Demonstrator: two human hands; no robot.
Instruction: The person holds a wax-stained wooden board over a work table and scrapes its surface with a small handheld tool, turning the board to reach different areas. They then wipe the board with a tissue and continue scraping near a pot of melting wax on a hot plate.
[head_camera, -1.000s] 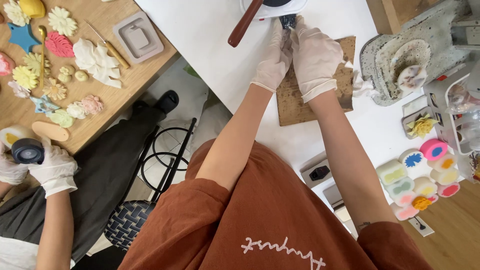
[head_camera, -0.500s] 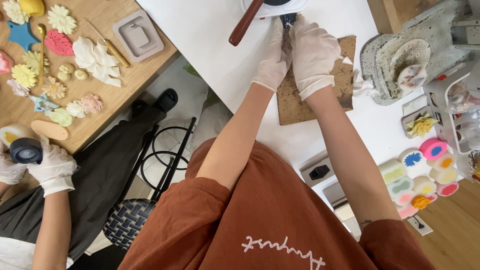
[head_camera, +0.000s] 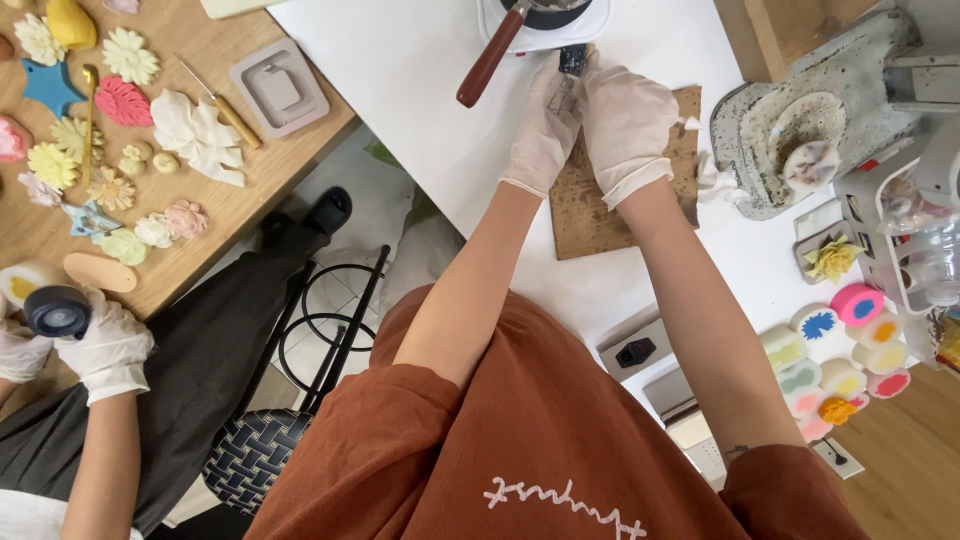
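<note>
Gripping a small dark tool (head_camera: 573, 60) jointly, left hand (head_camera: 545, 125) and right hand (head_camera: 625, 125) work over cork board (head_camera: 590, 215); next move needs steady pressure.

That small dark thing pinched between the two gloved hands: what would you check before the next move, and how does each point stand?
1. Both hands on it: ok. The left hand and right hand meet at the small dark object.
2. Gloves on: ok, both.
3. Cork mat beneath the hands: ok, flat on the white table.
4. Brown pan handle clear of the hands: not ok, it juts out close beside the left hand.
5. Firmness of grip: cannot tell, fingertips hidden.
6. Co-worker's gloved hand: ok, far off at the wooden table.
</note>
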